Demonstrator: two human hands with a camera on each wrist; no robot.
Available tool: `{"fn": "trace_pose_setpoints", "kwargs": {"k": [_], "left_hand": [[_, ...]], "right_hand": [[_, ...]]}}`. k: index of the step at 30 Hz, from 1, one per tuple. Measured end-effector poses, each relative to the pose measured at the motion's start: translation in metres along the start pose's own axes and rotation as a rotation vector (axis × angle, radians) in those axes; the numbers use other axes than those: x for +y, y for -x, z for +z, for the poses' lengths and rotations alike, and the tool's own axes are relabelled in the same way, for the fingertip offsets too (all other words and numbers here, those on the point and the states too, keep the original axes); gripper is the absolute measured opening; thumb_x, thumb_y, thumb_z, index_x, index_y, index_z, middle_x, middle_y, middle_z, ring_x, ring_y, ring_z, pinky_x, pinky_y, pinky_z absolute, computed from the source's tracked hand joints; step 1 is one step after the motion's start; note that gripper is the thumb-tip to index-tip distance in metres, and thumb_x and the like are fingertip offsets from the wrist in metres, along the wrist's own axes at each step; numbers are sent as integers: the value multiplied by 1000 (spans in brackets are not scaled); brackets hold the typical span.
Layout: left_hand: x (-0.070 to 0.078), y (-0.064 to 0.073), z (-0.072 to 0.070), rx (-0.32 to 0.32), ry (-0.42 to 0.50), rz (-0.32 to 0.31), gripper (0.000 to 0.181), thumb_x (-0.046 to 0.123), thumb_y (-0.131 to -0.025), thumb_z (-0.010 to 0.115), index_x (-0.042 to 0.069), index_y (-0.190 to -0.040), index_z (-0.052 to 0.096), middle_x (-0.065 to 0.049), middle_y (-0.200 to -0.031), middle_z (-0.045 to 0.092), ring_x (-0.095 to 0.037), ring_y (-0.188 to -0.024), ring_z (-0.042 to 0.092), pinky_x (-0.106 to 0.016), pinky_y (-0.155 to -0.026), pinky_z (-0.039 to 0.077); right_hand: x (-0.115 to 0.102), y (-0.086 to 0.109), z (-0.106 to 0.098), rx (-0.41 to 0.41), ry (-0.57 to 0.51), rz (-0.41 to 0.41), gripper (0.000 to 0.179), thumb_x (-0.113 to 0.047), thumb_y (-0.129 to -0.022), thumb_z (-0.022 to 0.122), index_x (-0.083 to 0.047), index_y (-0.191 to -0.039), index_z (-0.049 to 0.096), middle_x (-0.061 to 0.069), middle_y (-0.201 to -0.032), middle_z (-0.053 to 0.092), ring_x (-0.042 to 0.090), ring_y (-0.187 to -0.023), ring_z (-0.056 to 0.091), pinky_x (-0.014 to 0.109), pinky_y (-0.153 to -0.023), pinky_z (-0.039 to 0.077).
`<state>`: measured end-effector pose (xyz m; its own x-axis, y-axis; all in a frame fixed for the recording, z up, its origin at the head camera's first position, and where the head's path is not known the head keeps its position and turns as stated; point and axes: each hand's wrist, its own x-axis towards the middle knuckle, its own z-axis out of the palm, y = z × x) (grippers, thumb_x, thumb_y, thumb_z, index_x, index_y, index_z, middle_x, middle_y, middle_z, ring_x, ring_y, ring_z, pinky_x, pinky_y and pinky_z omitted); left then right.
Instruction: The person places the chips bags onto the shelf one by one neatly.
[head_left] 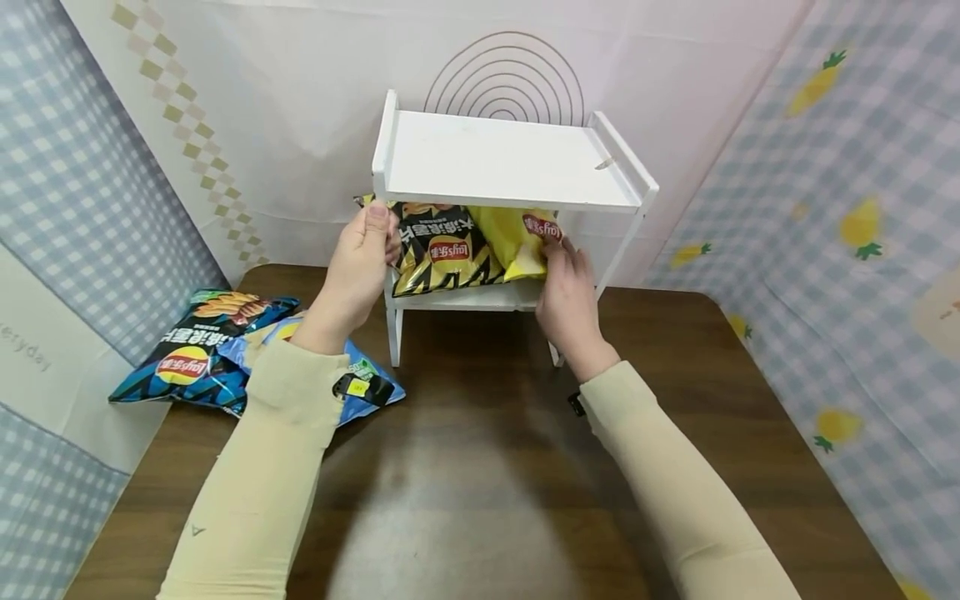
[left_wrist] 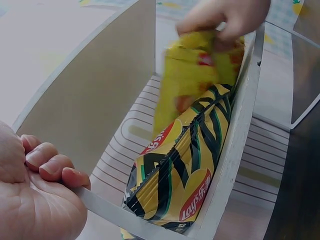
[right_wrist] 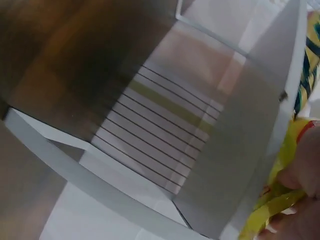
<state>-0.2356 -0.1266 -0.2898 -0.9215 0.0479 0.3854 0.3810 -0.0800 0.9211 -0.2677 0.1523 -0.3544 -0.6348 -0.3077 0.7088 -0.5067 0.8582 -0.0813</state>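
Observation:
A small white two-tier rack [head_left: 502, 162] stands against the back wall. My left hand [head_left: 357, 262] grips its left front post, just under the top board. On the lower shelf sits a black-and-yellow Lay's chip bag [head_left: 448, 250], its printing upside down in the head view. To its right a plain yellow Lay's chip bag [head_left: 506, 233] leans at a tilt, partly beneath the top board. My right hand [head_left: 570, 292] holds that yellow bag at its right side. In the right wrist view the fingers [right_wrist: 295, 175] pinch the yellow bag's edge.
A blue-and-black Lay's chip bag [head_left: 202, 346] and a light blue chip bag [head_left: 371, 387] lie overlapping on the brown wooden table [head_left: 465, 467], left of the rack. My left forearm partly covers the light blue one. Checked cloth [head_left: 847, 250] hangs at both sides.

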Motion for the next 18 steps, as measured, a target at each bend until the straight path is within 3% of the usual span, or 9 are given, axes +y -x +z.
{"fn": "trace_pose_setpoints", "kwargs": {"k": [4, 12, 18], "left_hand": [[3, 2, 1, -3, -13, 1, 37, 39, -104, 26, 9, -88, 39, -5, -71, 28, -19, -64, 28, -26, -63, 27], [2, 3, 1, 0, -20, 8, 39, 43, -103, 25, 9, -86, 37, -6, -70, 27, -19, -62, 27, -26, -62, 26], [-1, 1, 2, -1, -11, 17, 39, 43, -103, 26, 10, -86, 38, -6, -70, 28, -19, -63, 27, -26, -62, 26]], "right_hand": [[-4, 9, 3, -33, 72, -9, 39, 7, -86, 44, 5, -125, 46, 25, -134, 49, 43, -127, 42, 57, -106, 27], [-19, 19, 8, 15, 193, -5, 39, -10, -100, 33, 2, -134, 49, 22, -136, 49, 40, -126, 44, 61, -103, 28], [-23, 23, 10, 7, 215, 30, 44, -20, -101, 39, 1, -139, 45, 21, -139, 47, 39, -128, 41, 63, -103, 23]]}}
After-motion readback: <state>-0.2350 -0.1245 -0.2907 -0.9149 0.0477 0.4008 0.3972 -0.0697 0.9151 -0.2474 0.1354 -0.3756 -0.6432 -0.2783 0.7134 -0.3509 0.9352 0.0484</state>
